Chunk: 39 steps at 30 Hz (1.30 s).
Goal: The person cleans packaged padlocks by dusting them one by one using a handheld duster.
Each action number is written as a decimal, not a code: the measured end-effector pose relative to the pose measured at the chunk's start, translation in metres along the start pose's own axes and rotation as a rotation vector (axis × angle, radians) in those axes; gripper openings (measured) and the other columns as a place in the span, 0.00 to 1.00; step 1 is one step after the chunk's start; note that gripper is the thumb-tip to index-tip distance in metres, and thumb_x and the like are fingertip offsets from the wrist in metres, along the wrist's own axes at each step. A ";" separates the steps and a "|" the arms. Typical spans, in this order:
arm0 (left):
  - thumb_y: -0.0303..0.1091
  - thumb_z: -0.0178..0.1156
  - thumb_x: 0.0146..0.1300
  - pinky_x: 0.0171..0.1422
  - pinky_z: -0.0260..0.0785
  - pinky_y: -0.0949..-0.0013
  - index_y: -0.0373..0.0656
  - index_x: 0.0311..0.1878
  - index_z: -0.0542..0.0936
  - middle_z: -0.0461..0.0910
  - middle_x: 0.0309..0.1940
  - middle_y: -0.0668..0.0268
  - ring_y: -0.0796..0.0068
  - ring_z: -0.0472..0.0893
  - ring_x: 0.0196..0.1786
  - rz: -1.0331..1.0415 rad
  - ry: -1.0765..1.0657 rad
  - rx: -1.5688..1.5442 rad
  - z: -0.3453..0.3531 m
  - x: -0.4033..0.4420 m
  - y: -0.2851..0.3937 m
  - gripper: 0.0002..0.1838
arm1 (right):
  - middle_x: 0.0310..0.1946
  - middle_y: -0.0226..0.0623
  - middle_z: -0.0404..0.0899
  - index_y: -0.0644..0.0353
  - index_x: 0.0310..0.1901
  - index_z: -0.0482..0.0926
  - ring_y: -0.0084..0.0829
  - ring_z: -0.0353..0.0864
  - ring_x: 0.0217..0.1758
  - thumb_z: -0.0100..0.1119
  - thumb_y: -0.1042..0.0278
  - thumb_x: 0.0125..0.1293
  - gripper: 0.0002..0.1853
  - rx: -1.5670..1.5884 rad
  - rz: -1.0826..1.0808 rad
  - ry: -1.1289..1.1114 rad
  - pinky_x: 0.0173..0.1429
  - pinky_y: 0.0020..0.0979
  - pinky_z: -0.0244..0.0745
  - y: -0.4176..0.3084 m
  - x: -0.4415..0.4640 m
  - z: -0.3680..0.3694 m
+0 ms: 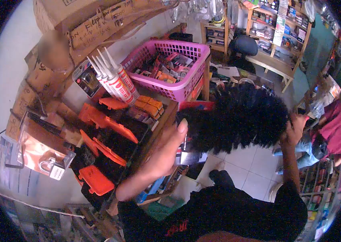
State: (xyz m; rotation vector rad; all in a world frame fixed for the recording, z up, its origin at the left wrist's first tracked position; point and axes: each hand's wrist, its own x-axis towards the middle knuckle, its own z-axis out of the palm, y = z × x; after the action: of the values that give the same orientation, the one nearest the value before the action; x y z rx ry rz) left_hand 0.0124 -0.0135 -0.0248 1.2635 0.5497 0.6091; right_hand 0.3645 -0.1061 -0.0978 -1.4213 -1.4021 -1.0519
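A bushy black duster (247, 117) spans the space in front of my chest. My right hand (295, 126) is closed round its handle end. My left hand (178, 135), thumb up, grips a boxed package (192, 157) with dark and white print. The duster's bristles lie across the package and cover most of it, so its contents cannot be made out. To the left of my left hand, black boxes with orange lids (108, 150) stand on a wooden shelf.
White sealant tubes (116, 82) stand behind the orange-lidded boxes. Beyond them is a pink basket (178, 89) full of packaged goods. A padlock package (43, 153) hangs at left. A person in a maroon shirt (333, 125) is at right, beside stocked racks.
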 end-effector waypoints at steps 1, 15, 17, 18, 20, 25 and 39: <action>0.60 0.34 0.64 0.58 0.65 0.59 0.48 0.61 0.60 0.68 0.56 0.59 0.67 0.71 0.56 -0.025 0.000 0.010 -0.002 0.000 0.000 0.31 | 0.31 0.42 0.74 0.67 0.32 0.74 0.44 0.71 0.37 0.58 0.77 0.51 0.06 -0.010 0.015 -0.041 0.46 0.38 0.64 0.006 -0.004 0.001; 0.52 0.38 0.66 0.55 0.66 0.62 0.43 0.60 0.60 0.71 0.48 0.63 0.71 0.72 0.50 0.098 0.121 0.204 -0.001 -0.002 -0.006 0.27 | 0.27 0.41 0.73 0.64 0.29 0.74 0.44 0.70 0.34 0.62 0.75 0.49 0.07 0.028 0.044 -0.082 0.42 0.39 0.65 -0.002 -0.002 0.008; 0.47 0.42 0.67 0.53 0.66 0.70 0.40 0.58 0.63 0.72 0.46 0.65 0.77 0.72 0.49 0.124 0.180 0.171 0.004 -0.005 -0.002 0.23 | 0.28 0.42 0.72 0.65 0.31 0.74 0.43 0.70 0.34 0.59 0.75 0.51 0.06 0.028 -0.104 -0.071 0.42 0.39 0.64 -0.002 0.001 0.009; 0.45 0.42 0.67 0.53 0.66 0.72 0.39 0.58 0.64 0.73 0.46 0.66 0.79 0.72 0.48 0.122 0.192 0.139 0.006 -0.007 0.002 0.23 | 0.30 0.44 0.73 0.67 0.32 0.74 0.44 0.71 0.35 0.57 0.76 0.52 0.06 0.018 -0.071 -0.108 0.43 0.40 0.64 0.002 -0.006 0.009; 0.49 0.41 0.67 0.52 0.67 0.69 0.41 0.58 0.64 0.73 0.46 0.64 0.76 0.73 0.47 0.070 0.154 0.020 0.010 -0.007 0.014 0.24 | 0.30 0.43 0.73 0.67 0.32 0.74 0.43 0.71 0.35 0.57 0.75 0.53 0.06 -0.013 0.042 -0.150 0.43 0.39 0.63 0.002 -0.010 0.012; 0.61 0.37 0.62 0.49 0.70 0.58 0.49 0.59 0.62 0.73 0.45 0.59 0.65 0.75 0.46 0.013 0.112 -0.188 0.007 -0.006 0.009 0.31 | 0.25 0.39 0.73 0.62 0.28 0.76 0.41 0.70 0.31 0.62 0.72 0.51 0.05 -0.005 0.207 -0.148 0.39 0.35 0.64 0.009 -0.015 0.018; 0.71 0.27 0.56 0.48 0.73 0.66 0.43 0.60 0.62 0.74 0.45 0.63 0.73 0.77 0.43 0.031 0.032 -0.281 0.000 0.003 0.002 0.43 | 0.19 0.39 0.65 0.60 0.29 0.68 0.40 0.67 0.24 0.53 0.83 0.49 0.07 0.163 -0.071 -0.187 0.27 0.35 0.61 0.006 -0.052 0.034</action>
State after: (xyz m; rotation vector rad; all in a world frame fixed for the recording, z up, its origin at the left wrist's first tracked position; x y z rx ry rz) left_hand 0.0146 -0.0107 -0.0231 1.0004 0.4540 0.7076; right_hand 0.3697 -0.0877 -0.1574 -1.3866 -1.6446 -0.8438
